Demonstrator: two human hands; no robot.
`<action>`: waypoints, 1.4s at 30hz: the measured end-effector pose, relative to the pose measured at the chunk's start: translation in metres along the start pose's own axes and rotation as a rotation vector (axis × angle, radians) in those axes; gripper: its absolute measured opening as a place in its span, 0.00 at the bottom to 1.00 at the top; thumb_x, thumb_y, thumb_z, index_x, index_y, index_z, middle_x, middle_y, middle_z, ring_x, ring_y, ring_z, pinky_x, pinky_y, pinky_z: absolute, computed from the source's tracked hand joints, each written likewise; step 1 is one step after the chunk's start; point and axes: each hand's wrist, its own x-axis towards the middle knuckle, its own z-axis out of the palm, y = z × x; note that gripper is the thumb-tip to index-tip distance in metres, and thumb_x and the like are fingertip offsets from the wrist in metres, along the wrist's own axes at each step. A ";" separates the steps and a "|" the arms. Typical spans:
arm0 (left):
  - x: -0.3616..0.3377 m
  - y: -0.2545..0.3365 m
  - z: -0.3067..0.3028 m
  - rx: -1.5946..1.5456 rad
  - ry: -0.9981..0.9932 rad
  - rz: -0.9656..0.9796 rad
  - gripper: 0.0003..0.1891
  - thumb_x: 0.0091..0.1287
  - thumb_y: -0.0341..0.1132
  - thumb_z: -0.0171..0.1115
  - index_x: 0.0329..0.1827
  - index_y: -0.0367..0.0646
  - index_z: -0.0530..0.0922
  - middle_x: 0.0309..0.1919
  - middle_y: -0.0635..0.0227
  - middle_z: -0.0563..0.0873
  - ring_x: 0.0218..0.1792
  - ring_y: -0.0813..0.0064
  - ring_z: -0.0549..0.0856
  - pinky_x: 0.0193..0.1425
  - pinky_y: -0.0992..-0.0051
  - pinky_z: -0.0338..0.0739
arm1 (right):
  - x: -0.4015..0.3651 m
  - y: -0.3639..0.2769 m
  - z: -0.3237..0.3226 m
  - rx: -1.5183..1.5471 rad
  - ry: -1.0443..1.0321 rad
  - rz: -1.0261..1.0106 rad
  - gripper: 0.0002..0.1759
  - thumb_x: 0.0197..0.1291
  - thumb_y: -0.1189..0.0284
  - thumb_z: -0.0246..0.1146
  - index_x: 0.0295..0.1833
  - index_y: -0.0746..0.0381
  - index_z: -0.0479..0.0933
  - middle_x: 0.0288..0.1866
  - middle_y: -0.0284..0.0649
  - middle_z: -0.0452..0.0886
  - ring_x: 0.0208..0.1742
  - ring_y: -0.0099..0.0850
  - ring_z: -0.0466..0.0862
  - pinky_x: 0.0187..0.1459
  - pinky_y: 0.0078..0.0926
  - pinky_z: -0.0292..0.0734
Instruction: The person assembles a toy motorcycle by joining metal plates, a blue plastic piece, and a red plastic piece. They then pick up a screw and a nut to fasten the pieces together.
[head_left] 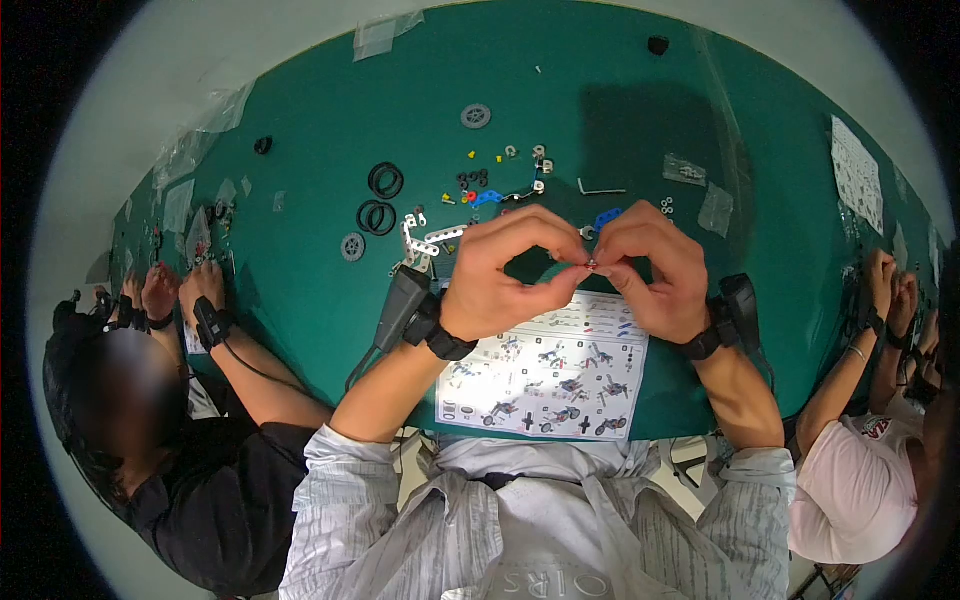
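Part (592, 263) pinched; instr. sheet (560, 385) under, rings (380, 200) behind.

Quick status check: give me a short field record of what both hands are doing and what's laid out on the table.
left hand: shut, pinching a small part
right hand: shut, pinching the same small part
under hands: instruction sheet on green table
beyond hands: black rings, grey wheel, hex key
nearby: person on the left, person on the right
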 end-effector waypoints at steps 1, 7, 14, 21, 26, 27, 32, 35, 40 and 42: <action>-0.001 0.000 0.000 -0.023 -0.004 -0.018 0.11 0.55 0.20 0.75 0.39 0.38 0.83 0.36 0.63 0.88 0.36 0.74 0.87 0.40 0.76 0.81 | 0.000 0.000 0.000 0.003 0.004 -0.002 0.10 0.54 0.86 0.70 0.40 0.64 0.80 0.38 0.40 0.83 0.36 0.32 0.81 0.33 0.24 0.75; 0.000 0.001 0.000 -0.079 0.009 -0.028 0.11 0.55 0.19 0.74 0.39 0.38 0.83 0.37 0.63 0.88 0.36 0.75 0.87 0.39 0.78 0.81 | -0.001 -0.001 0.001 0.030 0.031 0.016 0.11 0.52 0.87 0.70 0.40 0.64 0.81 0.38 0.40 0.83 0.36 0.30 0.81 0.32 0.23 0.75; 0.000 0.002 -0.002 -0.045 -0.021 -0.008 0.10 0.56 0.19 0.74 0.39 0.38 0.83 0.38 0.63 0.88 0.36 0.75 0.87 0.40 0.77 0.80 | -0.002 -0.002 0.001 0.012 0.025 -0.029 0.12 0.51 0.87 0.71 0.41 0.63 0.81 0.39 0.40 0.83 0.36 0.30 0.81 0.33 0.23 0.76; 0.001 0.006 0.001 0.026 -0.012 0.017 0.12 0.56 0.19 0.73 0.40 0.38 0.82 0.37 0.63 0.87 0.36 0.73 0.87 0.40 0.75 0.80 | -0.005 0.000 0.005 0.011 0.031 -0.016 0.12 0.52 0.86 0.70 0.42 0.64 0.79 0.39 0.41 0.81 0.37 0.32 0.80 0.34 0.25 0.75; 0.001 0.004 0.001 0.108 0.007 0.073 0.13 0.56 0.19 0.73 0.41 0.38 0.81 0.39 0.61 0.87 0.39 0.67 0.87 0.43 0.71 0.81 | -0.003 -0.001 0.006 -0.029 0.056 -0.022 0.12 0.53 0.86 0.70 0.42 0.64 0.79 0.40 0.43 0.81 0.37 0.33 0.80 0.34 0.25 0.76; 0.000 0.005 0.002 0.112 0.021 0.070 0.12 0.56 0.19 0.73 0.41 0.38 0.81 0.39 0.61 0.87 0.39 0.66 0.87 0.43 0.71 0.81 | -0.004 -0.001 0.007 -0.033 0.064 -0.018 0.12 0.52 0.85 0.71 0.42 0.65 0.79 0.40 0.43 0.81 0.37 0.33 0.81 0.34 0.25 0.76; 0.000 0.005 0.004 0.118 0.044 0.068 0.11 0.57 0.19 0.71 0.41 0.38 0.81 0.40 0.62 0.87 0.42 0.65 0.88 0.45 0.71 0.82 | -0.002 -0.002 0.005 -0.106 0.060 -0.056 0.14 0.50 0.85 0.72 0.43 0.64 0.80 0.40 0.43 0.83 0.38 0.34 0.82 0.35 0.26 0.78; 0.000 0.005 0.005 0.083 0.047 0.069 0.12 0.56 0.19 0.71 0.41 0.38 0.81 0.40 0.61 0.88 0.43 0.65 0.89 0.46 0.71 0.82 | -0.002 -0.003 0.006 -0.143 0.077 -0.080 0.14 0.49 0.84 0.72 0.42 0.64 0.81 0.40 0.43 0.84 0.37 0.35 0.83 0.35 0.27 0.79; 0.000 0.009 0.002 0.105 0.051 0.080 0.12 0.55 0.19 0.72 0.42 0.38 0.84 0.40 0.61 0.89 0.42 0.66 0.90 0.45 0.72 0.83 | 0.000 -0.004 0.006 -0.204 0.092 -0.097 0.14 0.46 0.84 0.73 0.40 0.64 0.81 0.38 0.43 0.84 0.37 0.37 0.84 0.35 0.28 0.79; 0.002 0.011 0.001 0.135 0.044 0.094 0.13 0.55 0.19 0.72 0.42 0.38 0.84 0.40 0.61 0.89 0.41 0.66 0.90 0.44 0.72 0.84 | 0.001 -0.004 0.005 -0.230 0.090 -0.114 0.14 0.46 0.85 0.73 0.40 0.65 0.82 0.37 0.43 0.84 0.36 0.37 0.85 0.35 0.29 0.79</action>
